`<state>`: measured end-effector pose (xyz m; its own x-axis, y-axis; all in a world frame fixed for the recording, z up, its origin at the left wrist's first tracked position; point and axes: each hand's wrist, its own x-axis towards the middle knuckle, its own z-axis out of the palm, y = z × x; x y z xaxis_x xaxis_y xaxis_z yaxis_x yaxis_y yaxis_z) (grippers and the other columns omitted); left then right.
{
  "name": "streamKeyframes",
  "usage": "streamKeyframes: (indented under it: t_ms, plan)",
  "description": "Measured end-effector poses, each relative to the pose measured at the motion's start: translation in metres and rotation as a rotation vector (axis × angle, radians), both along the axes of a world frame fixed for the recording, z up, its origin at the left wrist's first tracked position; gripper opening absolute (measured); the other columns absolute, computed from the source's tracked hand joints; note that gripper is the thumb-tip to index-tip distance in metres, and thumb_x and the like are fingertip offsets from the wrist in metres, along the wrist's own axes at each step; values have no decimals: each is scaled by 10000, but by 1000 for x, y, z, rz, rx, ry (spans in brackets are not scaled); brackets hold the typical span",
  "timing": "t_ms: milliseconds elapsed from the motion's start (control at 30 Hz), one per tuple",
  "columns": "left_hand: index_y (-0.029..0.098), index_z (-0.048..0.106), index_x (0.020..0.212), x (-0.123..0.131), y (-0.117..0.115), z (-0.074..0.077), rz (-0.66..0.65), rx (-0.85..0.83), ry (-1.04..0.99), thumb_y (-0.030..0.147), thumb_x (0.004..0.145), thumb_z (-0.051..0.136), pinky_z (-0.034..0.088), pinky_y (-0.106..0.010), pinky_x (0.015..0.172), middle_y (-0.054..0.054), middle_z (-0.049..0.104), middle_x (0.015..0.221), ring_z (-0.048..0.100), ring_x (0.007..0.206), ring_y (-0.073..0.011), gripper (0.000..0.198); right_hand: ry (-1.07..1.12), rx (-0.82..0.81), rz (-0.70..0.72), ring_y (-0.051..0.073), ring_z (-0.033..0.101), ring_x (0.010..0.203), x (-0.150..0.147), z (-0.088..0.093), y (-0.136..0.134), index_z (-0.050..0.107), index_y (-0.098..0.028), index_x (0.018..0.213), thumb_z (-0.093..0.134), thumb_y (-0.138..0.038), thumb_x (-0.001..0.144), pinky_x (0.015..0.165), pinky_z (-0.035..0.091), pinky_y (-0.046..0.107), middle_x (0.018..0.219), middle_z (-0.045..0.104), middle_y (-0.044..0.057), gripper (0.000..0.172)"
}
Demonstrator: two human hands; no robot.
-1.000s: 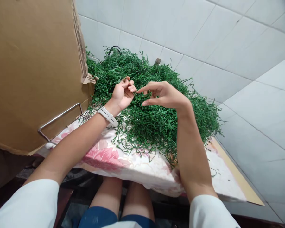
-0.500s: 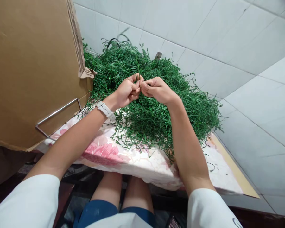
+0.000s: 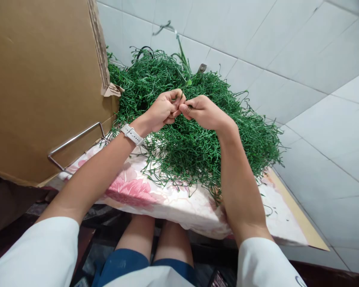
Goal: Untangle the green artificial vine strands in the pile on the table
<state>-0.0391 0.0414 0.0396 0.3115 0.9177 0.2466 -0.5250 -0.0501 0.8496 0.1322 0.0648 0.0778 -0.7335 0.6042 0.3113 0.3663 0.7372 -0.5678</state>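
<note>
My left hand [image 3: 164,109] is closed in a pinch on a thin green stem [image 3: 183,56], which rises from the fingertips and bends over to the left at its top. Low on it shows a small light-green leaf-like bit [image 3: 188,83]. Thumb to finger, my right hand [image 3: 205,113] pinches at the stem's lower end, its fingertips touching or almost touching the left ones. Below and behind both hands spreads a big tangled heap of green stems [image 3: 194,147], plastic-looking, with small knobs at the tips. The stem's lowest part is hidden by the fingers.
A large cardboard box [image 3: 44,91] stands at the left, with a bent metal bar [image 3: 74,141] by its foot. Floral cloth [image 3: 131,191] covers the table, with loose scraps at its right. White tiled wall [image 3: 257,36] closes off the back and right.
The green stem above my hands has swung up into clearer view, and a light-green bit now shows on it. Both hands stay pinched together, slightly farther right in view.
</note>
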Motion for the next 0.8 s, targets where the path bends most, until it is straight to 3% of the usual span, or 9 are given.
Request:
streamKeyframes:
  t_ms: [200, 267, 400, 633, 800]
  plan:
    - [164, 494, 765, -2, 2, 2, 58, -37, 34, 88, 1061, 367, 109, -124, 378, 84, 385, 477, 278, 328, 10, 330, 54, 9, 58, 59, 285, 484, 11, 3, 5, 670, -163, 694, 581, -724, 933, 475, 211, 267, 518, 376, -51, 616]
    - [167, 482, 786, -4, 3, 3, 62, -70, 33, 92, 1069, 323, 117, -124, 380, 84, 391, 476, 281, 329, 4, 334, 89, 3, 36, 66, 340, 490, 16, 6, 6, 692, -173, 741, 581, -734, 926, 471, 239, 265, 538, 446, -37, 601]
    - [166, 478, 823, -7, 4, 4, 66, -114, 24, 85, 1068, 304, 116, -125, 381, 90, 389, 479, 274, 329, 1, 311, 179, 35, -60, 80, 422, 517, 27, 11, 8, 721, -199, 816, 614, -729, 911, 477, 311, 274, 628, 583, -4, 548]
    - [164, 478, 821, -5, 2, 4, 79, -142, 57, 96, 1068, 327, 129, -127, 381, 85, 398, 484, 264, 333, -2, 297, 271, 135, -249, 106, 487, 574, 55, 16, 23, 741, -231, 816, 660, -715, 889, 517, 391, 282, 704, 635, 19, 496]
    - [161, 497, 824, -4, 3, 2, 115, -135, 108, 100, 1059, 348, 146, -133, 377, 79, 405, 490, 259, 344, -11, 285, 243, 296, -427, 154, 550, 649, 79, 15, 33, 718, -229, 783, 622, -710, 905, 641, 452, 332, 723, 668, 36, 506]
